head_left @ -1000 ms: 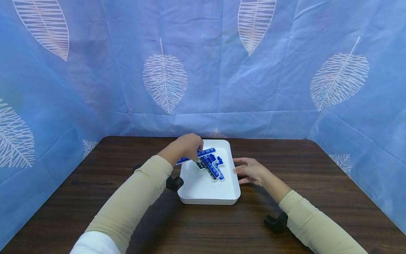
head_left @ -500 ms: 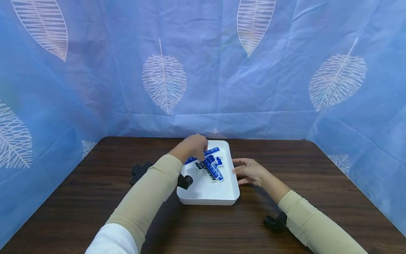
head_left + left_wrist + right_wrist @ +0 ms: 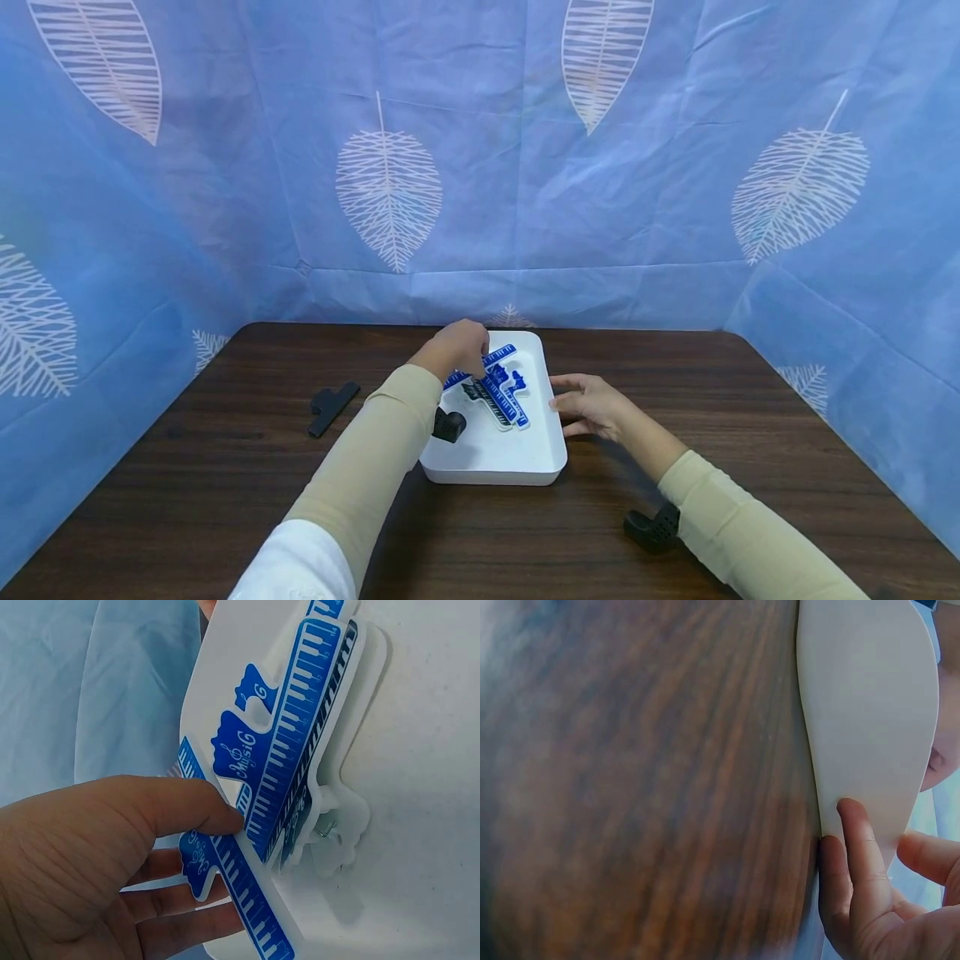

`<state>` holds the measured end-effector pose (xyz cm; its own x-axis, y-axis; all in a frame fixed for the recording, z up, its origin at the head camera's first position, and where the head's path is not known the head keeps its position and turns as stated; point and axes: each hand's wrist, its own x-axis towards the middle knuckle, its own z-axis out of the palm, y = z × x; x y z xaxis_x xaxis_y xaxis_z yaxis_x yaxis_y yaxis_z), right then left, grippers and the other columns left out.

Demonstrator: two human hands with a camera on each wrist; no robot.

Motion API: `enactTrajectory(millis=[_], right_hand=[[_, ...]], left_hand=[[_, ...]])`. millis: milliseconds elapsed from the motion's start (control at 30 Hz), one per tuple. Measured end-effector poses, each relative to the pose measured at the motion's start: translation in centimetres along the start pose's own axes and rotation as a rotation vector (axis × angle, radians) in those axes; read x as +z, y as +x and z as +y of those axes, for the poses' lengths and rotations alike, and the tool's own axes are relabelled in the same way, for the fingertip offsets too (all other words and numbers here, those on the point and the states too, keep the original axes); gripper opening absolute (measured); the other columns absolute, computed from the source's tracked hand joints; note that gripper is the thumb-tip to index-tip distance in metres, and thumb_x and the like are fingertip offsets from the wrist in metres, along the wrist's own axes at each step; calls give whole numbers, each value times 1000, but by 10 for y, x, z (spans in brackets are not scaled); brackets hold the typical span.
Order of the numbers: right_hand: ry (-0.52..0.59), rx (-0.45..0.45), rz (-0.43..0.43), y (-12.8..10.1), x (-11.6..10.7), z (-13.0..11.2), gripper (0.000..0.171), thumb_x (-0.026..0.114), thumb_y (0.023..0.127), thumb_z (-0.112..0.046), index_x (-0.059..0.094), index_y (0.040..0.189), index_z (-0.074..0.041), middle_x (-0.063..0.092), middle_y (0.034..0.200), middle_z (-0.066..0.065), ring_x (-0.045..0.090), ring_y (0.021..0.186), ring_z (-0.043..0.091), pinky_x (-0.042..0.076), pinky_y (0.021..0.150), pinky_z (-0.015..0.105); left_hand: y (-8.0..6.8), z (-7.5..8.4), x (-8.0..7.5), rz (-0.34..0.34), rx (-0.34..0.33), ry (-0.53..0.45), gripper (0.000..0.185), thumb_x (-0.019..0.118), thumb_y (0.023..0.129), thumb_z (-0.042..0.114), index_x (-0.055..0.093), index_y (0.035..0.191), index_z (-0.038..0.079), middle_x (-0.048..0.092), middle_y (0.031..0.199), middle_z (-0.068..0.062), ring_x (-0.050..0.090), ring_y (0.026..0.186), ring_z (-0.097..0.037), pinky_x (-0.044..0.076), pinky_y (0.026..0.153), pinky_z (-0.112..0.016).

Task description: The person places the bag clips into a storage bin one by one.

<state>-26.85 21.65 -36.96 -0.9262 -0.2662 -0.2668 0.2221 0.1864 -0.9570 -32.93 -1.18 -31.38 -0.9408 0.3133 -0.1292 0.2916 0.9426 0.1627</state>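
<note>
My left hand reaches over the white tray. Between thumb and fingers it pinches a blue sheet-music clip with printed piano keys. Beside it inside the tray lies a small overlapping pile of similar clips: a blue clip on top and a black-printed clip partly under it. A metal spring shows on the black-printed clip's underside. My right hand touches the tray's right wall, its fingers fairly straight against the side in the right wrist view.
A black clip-shaped piece lies on the dark wooden table left of the tray. Black wrist cameras are strapped to both forearms. A blue cloth with white leaf prints hangs behind and around the table.
My left hand has moved right over the tray with the blue clip, then paused almost in place. The black piece on the left has come into full view. My right hand stays put.
</note>
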Motion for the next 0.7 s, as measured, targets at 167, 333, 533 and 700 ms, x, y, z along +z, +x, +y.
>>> enactTrajectory(millis=[167,333,533,700], right_hand=[[-3,1,-2,0,1,-1,61,59,95,0,30,148,3,51,131,31,66,96,28,57,76,45],[-3,-5,-9,0,0,-1,61,59,95,0,30,149,3,50,131,32,66,97,28,57,77,45],[-5,-12,-7,0,-1,0,62,59,94,1,30,148,4,53,128,30,65,98,28,56,77,46],[-10,-19,-6,-1,-1,0,61,59,95,0,30,148,4,54,128,30,66,98,27,57,77,45]], left_hand=[[2,-1,2,4,-15,-39,26,80,80,17,70,104,12,65,99,-1,58,90,-19,51,89,-37],[4,-5,3,4,-16,-22,22,79,80,15,70,100,12,65,94,-1,58,88,-19,52,86,-35],[3,-7,4,-9,-28,-9,27,77,82,16,70,109,11,66,103,-2,59,90,-19,52,86,-35],[4,-8,6,-24,-38,-13,33,76,84,15,70,115,11,67,110,-3,59,94,-19,51,88,-36]])
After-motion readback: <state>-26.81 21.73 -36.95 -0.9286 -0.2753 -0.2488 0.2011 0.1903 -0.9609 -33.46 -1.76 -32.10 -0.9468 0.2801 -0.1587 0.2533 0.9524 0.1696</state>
